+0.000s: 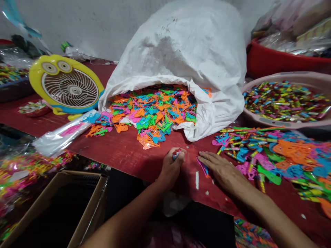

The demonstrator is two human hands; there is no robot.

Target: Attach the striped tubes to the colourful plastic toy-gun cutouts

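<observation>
My left hand (170, 168) is closed around a small striped stick (176, 155) with red and blue bands, just above the red table (124, 155). My right hand (219, 170) lies flat on the tabletop, its fingertips beside a slim pink and blue plastic piece (203, 167). Farther right lies a loose heap of neon plastic toy pieces and striped sticks (274, 158). Ahead, a white woven sack (181, 44) lies on its side, spilling bright orange, pink, green and blue plastic pieces (152, 113) towards my hands.
A pink basin of striped sticks (284, 101) and a red tub (271, 62) stand at the right. A yellow fan (66, 86) stands at the left, beside a plastic bag (62, 132). An open cardboard box (51, 210) sits below the table's near left edge.
</observation>
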